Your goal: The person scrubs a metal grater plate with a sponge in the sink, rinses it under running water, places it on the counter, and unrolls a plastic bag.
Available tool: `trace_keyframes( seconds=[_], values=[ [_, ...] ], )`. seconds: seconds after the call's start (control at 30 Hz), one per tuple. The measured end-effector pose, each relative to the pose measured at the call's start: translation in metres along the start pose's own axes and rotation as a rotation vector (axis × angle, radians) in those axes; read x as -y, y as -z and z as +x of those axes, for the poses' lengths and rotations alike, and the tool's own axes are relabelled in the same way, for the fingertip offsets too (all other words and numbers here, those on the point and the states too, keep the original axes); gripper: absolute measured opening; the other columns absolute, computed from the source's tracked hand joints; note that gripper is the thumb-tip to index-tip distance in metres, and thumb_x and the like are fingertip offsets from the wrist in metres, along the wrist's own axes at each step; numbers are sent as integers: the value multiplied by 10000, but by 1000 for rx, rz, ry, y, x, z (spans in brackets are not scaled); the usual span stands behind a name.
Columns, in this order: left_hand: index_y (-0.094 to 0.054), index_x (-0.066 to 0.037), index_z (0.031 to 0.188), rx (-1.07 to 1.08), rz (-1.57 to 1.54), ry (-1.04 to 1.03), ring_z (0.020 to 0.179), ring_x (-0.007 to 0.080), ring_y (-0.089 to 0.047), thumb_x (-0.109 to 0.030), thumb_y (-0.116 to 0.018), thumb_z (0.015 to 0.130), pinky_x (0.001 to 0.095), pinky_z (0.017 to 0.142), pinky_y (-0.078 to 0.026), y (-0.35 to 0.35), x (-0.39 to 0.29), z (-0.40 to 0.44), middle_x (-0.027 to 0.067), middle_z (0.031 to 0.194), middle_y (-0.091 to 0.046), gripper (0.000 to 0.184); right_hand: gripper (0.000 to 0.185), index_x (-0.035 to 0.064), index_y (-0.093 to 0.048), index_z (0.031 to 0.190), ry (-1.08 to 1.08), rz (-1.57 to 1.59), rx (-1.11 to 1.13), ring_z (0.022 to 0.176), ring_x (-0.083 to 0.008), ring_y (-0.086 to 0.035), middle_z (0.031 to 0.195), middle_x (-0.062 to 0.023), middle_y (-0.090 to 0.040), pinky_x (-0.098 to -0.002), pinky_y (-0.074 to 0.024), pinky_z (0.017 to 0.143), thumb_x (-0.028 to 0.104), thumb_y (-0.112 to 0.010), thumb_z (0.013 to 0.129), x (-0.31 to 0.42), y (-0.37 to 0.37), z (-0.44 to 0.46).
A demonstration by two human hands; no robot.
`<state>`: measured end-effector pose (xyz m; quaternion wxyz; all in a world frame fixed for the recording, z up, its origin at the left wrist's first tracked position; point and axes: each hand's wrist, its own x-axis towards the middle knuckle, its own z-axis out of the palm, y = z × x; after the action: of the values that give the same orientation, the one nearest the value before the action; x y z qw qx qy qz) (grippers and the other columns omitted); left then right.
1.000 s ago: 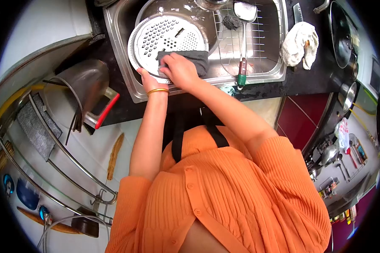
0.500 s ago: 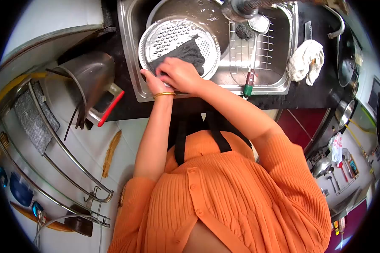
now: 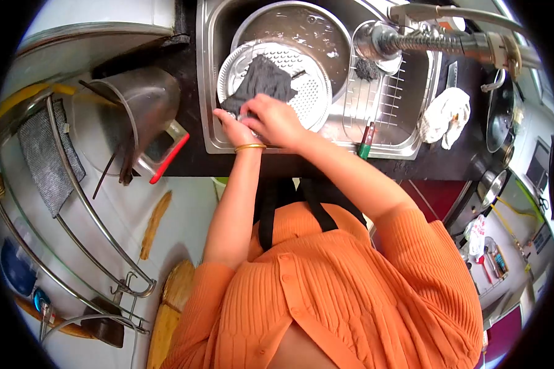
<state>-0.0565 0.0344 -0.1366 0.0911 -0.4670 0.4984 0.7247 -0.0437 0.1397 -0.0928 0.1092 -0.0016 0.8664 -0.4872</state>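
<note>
A round perforated metal plate (image 3: 311, 101) is tilted over the left sink basin, its raised holes facing up. Across its left half lies a crumpled dark grey cloth (image 3: 261, 80). My left hand (image 3: 235, 130), with a gold bangle at the wrist, grips the plate's near rim, thumb at the left. My right hand (image 3: 276, 122) is closed at the cloth's lower edge, fingers curled close to the left hand. The fingertips of both hands are partly hidden. Behind the plate, a large metal basin (image 3: 329, 46) holds water.
A wire rack (image 3: 385, 107) in the sink carries a dark scouring pad (image 3: 367, 71) and a green-and-red handle (image 3: 366, 141). The faucet (image 3: 425, 44) reaches over it. At right lie a white cloth (image 3: 446, 117) and a knife (image 3: 452, 75); a red-handled pot (image 3: 144, 101) stands left.
On the plate, the grey cloth has shifted toward the left and far side, uncovering more holes at right. Both hands stay at the near rim. The head view has shifted slightly.
</note>
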Motion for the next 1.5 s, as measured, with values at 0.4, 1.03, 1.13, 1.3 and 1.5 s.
trace_keyframes(
  seconds=[0.4, 1.03, 1.13, 1.3, 1.5],
  values=[
    [-397, 65, 1307, -30, 272, -189, 1129, 243, -513, -516, -243, 973, 328, 964, -415, 4, 11, 4, 161, 1282, -488, 688, 235, 130, -635, 929, -261, -88, -47, 915, -308, -605, 983, -120, -613, -415, -482, 766, 331, -609, 810, -27, 0, 100],
    [-481, 92, 1207, 31, 467, -348, 1044, 240, -553, -430, -267, 996, 323, 911, -421, -2, -3, -14, 174, 1167, -564, 602, 232, 147, -663, 906, -123, -38, -80, 821, -308, -614, 880, -114, -613, -401, -486, 715, 349, -615, 803, 0, -9, 67],
    [-476, 95, 1221, 66, 443, -360, 1059, 255, -551, -434, -274, 993, 327, 916, -415, -7, -4, -16, 191, 1180, -562, 610, 216, 170, -666, 910, -110, -70, -13, 784, -307, -611, 832, -114, -583, -417, -487, 683, 341, -618, 789, 17, -8, 47],
    [-488, 105, 1205, -54, 542, -311, 1030, 265, -560, -458, -272, 986, 335, 906, -413, -4, -3, -17, 204, 1157, -576, 642, 283, 166, -698, 890, -260, -303, -194, 813, -315, -640, 882, -114, -660, -411, -510, 731, 378, -563, 759, -37, -9, 127],
    [-542, 128, 1041, -92, 477, -395, 850, 361, -587, -405, -283, 991, 405, 787, -441, -1, 5, -14, 264, 954, -617, 595, 310, 157, -685, 968, -300, -153, -156, 918, -318, -623, 977, -134, -653, -420, -491, 789, 379, -538, 809, -54, 6, 118]
  ],
)
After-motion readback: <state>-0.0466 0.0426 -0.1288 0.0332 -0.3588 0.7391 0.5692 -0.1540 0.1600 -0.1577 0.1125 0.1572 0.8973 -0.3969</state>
